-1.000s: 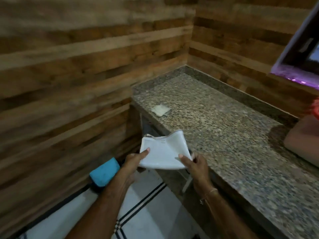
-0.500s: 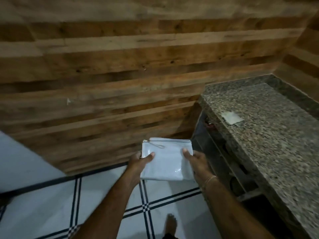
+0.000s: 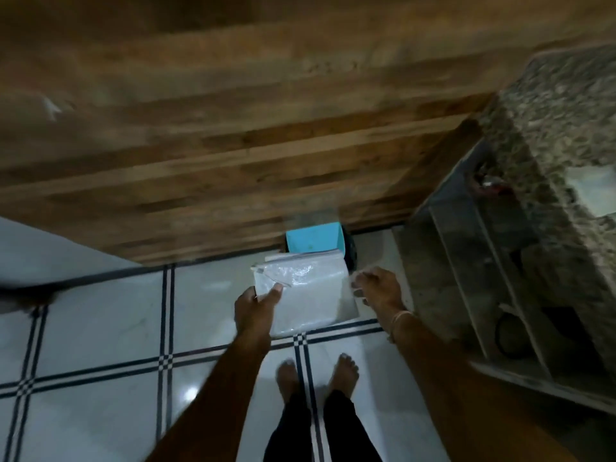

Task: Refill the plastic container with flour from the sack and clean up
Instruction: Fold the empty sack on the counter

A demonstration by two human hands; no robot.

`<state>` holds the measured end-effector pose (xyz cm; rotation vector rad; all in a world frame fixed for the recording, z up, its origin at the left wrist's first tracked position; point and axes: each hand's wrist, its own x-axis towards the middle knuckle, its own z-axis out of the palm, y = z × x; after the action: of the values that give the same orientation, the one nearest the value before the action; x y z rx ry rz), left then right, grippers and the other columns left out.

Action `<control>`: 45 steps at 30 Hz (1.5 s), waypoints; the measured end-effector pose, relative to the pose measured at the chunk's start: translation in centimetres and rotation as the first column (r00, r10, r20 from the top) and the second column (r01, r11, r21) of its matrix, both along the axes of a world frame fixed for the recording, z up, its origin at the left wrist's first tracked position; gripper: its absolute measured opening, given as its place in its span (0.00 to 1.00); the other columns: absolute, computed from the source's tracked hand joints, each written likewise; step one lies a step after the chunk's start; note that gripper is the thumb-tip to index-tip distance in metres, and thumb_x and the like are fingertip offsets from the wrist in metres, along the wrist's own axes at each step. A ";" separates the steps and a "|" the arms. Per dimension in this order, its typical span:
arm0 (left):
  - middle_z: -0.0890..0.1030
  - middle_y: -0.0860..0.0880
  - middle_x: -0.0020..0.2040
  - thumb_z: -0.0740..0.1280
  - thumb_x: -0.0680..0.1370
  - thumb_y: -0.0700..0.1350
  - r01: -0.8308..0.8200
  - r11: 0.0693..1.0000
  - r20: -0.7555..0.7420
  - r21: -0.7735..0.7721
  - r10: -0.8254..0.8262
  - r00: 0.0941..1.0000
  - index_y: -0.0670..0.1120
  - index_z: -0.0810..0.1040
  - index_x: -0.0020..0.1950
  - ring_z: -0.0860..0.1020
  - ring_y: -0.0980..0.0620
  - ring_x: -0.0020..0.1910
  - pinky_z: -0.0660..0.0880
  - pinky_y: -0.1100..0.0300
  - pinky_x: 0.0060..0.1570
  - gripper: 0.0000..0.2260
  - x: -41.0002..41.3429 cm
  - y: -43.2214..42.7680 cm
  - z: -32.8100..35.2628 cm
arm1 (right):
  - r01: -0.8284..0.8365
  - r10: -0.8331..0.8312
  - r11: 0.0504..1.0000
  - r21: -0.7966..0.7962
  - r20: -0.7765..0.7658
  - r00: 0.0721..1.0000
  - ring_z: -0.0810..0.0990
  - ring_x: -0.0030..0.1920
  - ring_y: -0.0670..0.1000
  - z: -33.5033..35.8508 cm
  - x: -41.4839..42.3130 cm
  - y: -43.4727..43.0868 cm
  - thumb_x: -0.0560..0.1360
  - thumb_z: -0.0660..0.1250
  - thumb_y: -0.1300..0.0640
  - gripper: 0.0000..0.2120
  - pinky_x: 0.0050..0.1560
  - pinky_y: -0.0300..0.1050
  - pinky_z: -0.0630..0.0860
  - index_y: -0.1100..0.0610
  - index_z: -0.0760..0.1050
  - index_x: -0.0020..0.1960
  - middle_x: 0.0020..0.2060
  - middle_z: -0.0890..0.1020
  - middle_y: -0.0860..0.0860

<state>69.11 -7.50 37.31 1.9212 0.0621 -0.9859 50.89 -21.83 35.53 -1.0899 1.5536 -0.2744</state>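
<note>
- Now the left hand [image 3: 256, 303] pinches the folded white woven sack [image 3: 306, 295], thumb on top.
- Right hand [image 3: 378, 290] just beside it, fingers loosely spread, gripping nothing.
- Sack overlaps the turquoise square bin [image 3: 313, 240] at its near edge.

No text, label, brand or number is legible in view. Sack [image 3: 310, 291] shows plain white weave with no readable print; blue box [image 3: 313, 238] shows no readable mark. Frame is motion-blurred throughout.

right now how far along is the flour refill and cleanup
Pouring looks done: the white woven plastic sack is folded flat. In hand: the left hand has a grip on it near the teal-lidded bin; the right hand is open beside it. Left: putting the sack away. The container is out of view.
</note>
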 end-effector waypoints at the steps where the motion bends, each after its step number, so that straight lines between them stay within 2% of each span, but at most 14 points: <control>1: 0.86 0.47 0.46 0.76 0.76 0.48 0.006 1.000 0.019 0.023 -0.007 1.000 0.44 0.84 0.55 0.83 0.50 0.42 0.77 0.62 0.34 0.11 0.8 -0.3 -1.7 | -0.003 0.004 0.999 0.033 -0.034 0.999 0.83 0.44 0.53 -1.8 0.1 -0.3 0.81 0.69 0.55 0.07 0.45 0.45 0.82 0.59 0.81 0.48 0.50 0.87 0.59; 4: 0.86 0.43 0.51 0.76 0.76 0.48 0.028 0.998 0.068 0.060 -0.032 0.997 0.41 0.83 0.59 0.84 0.44 0.48 0.81 0.54 0.41 0.15 3.9 -2.2 -8.2 | -0.072 0.084 0.994 0.086 -0.146 0.986 0.84 0.57 0.61 -9.2 0.9 -2.1 0.81 0.70 0.51 0.10 0.63 0.59 0.80 0.58 0.81 0.52 0.56 0.85 0.60; 7: 0.84 0.40 0.55 0.75 0.77 0.48 0.029 0.997 0.097 0.068 -0.035 0.995 0.39 0.82 0.59 0.82 0.38 0.54 0.81 0.39 0.55 0.17 6.3 -5.0 -15.5 | -0.143 0.177 0.977 0.159 -0.229 0.957 0.80 0.63 0.59 -17.3 2.4 -3.8 0.79 0.71 0.43 0.22 0.67 0.50 0.75 0.60 0.79 0.62 0.62 0.83 0.58; 13: 0.84 0.43 0.52 0.74 0.78 0.45 -0.097 0.995 -0.014 -0.002 0.097 0.995 0.39 0.82 0.59 0.82 0.41 0.53 0.82 0.47 0.53 0.13 8.2 -10.0 -28.2 | -0.132 0.197 0.913 0.386 -0.134 0.971 0.67 0.79 0.59 -33.0 6.2 -5.4 0.76 0.74 0.40 0.44 0.75 0.49 0.64 0.63 0.61 0.81 0.80 0.66 0.59; 15: 0.84 0.41 0.56 0.74 0.79 0.45 -0.112 0.994 -0.044 -0.009 0.112 0.993 0.38 0.81 0.62 0.82 0.42 0.54 0.82 0.45 0.53 0.16 8.3 -11.0 -31.3 | -0.100 0.149 0.903 0.419 -0.085 0.985 0.70 0.76 0.60 -37.1 7.7 -5.5 0.75 0.76 0.44 0.43 0.71 0.49 0.67 0.64 0.63 0.79 0.76 0.71 0.60; 19: 0.83 0.39 0.59 0.73 0.79 0.46 -0.159 0.987 -0.079 0.016 0.159 0.984 0.38 0.79 0.65 0.82 0.40 0.56 0.83 0.47 0.50 0.17 8.7 -11.4 -35.6 | 0.029 -0.027 0.939 0.342 -0.010 1.000 0.82 0.60 0.59 -42.5 10.1 -4.9 0.74 0.79 0.58 0.24 0.67 0.54 0.77 0.63 0.77 0.67 0.62 0.83 0.60; 21: 0.82 0.37 0.62 0.73 0.79 0.45 -0.212 0.977 -0.102 0.017 0.212 0.972 0.37 0.80 0.64 0.82 0.36 0.59 0.81 0.41 0.57 0.17 8.9 -11.4 -36.5 | 0.049 -0.040 0.943 0.330 -0.036 0.999 0.83 0.48 0.58 -43.3 10.4 -4.5 0.77 0.76 0.59 0.20 0.57 0.54 0.82 0.65 0.78 0.65 0.55 0.84 0.60; 23: 0.83 0.39 0.60 0.74 0.78 0.46 -0.253 0.967 -0.109 0.042 0.256 0.960 0.40 0.80 0.60 0.82 0.38 0.58 0.80 0.42 0.59 0.14 9.0 -11.2 -36.5 | 0.048 -0.025 0.958 0.283 -0.082 0.996 0.84 0.46 0.57 -42.6 9.6 -3.7 0.79 0.72 0.58 0.13 0.59 0.57 0.83 0.62 0.78 0.61 0.51 0.83 0.58; 26: 0.83 0.44 0.54 0.75 0.78 0.48 -0.327 0.941 -0.087 0.091 0.335 0.938 0.42 0.81 0.59 0.82 0.44 0.50 0.80 0.50 0.52 0.14 9.2 -11.2 -35.6 | 0.024 0.006 0.988 0.154 -0.191 0.981 0.83 0.44 0.58 -39.7 6.6 -1.2 0.80 0.70 0.53 0.09 0.52 0.60 0.83 0.59 0.76 0.52 0.43 0.82 0.56; 28: 0.83 0.48 0.49 0.75 0.77 0.48 -0.345 0.934 -0.060 0.096 0.352 0.934 0.44 0.81 0.57 0.81 0.48 0.45 0.80 0.56 0.44 0.12 9.1 -12.0 -34.1 | 0.042 -0.024 0.998 0.054 -0.294 0.956 0.81 0.44 0.57 -36.7 3.6 0.2 0.81 0.69 0.47 0.13 0.45 0.50 0.78 0.58 0.77 0.50 0.40 0.81 0.52; 31: 0.82 0.49 0.45 0.74 0.79 0.47 -0.315 0.945 0.006 0.085 0.316 0.949 0.42 0.81 0.58 0.80 0.52 0.41 0.78 0.62 0.33 0.11 8.6 -13.7 -32.6 | 0.081 -0.077 0.997 -0.008 -0.422 0.903 0.80 0.42 0.54 -33.1 -1.0 1.4 0.80 0.66 0.38 0.19 0.44 0.45 0.72 0.55 0.80 0.50 0.39 0.80 0.48; 36: 0.78 0.44 0.54 0.69 0.82 0.43 -0.237 0.962 0.017 0.138 0.237 0.971 0.37 0.77 0.65 0.78 0.44 0.52 0.74 0.53 0.51 0.14 7.8 -16.4 -33.9 | 0.103 -0.108 0.994 -0.037 -0.489 0.866 0.83 0.40 0.58 -31.8 -6.2 2.3 0.79 0.61 0.33 0.27 0.42 0.46 0.74 0.56 0.81 0.42 0.36 0.84 0.53; 40: 0.80 0.40 0.60 0.69 0.82 0.45 -0.130 0.980 -0.006 0.151 0.132 0.991 0.38 0.76 0.68 0.79 0.41 0.57 0.77 0.49 0.55 0.17 6.7 -18.5 -36.8 | 0.136 -0.145 0.989 -0.051 -0.445 0.884 0.79 0.33 0.54 -34.1 -8.2 2.6 0.76 0.62 0.32 0.28 0.40 0.49 0.76 0.55 0.76 0.34 0.28 0.79 0.51; 45: 0.82 0.40 0.62 0.71 0.81 0.45 0.087 0.949 0.028 0.304 -0.101 0.995 0.38 0.79 0.65 0.80 0.41 0.59 0.75 0.56 0.53 0.16 6.5 -19.7 -39.1 | 0.080 -0.091 0.996 -0.045 -0.415 0.905 0.82 0.38 0.56 -36.7 -9.0 1.9 0.78 0.65 0.34 0.25 0.45 0.55 0.80 0.54 0.79 0.37 0.32 0.83 0.52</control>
<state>75.64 -27.15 -1.80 2.2427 0.1022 -1.0451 41.90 -19.89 -1.15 -1.1531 1.9871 -0.1239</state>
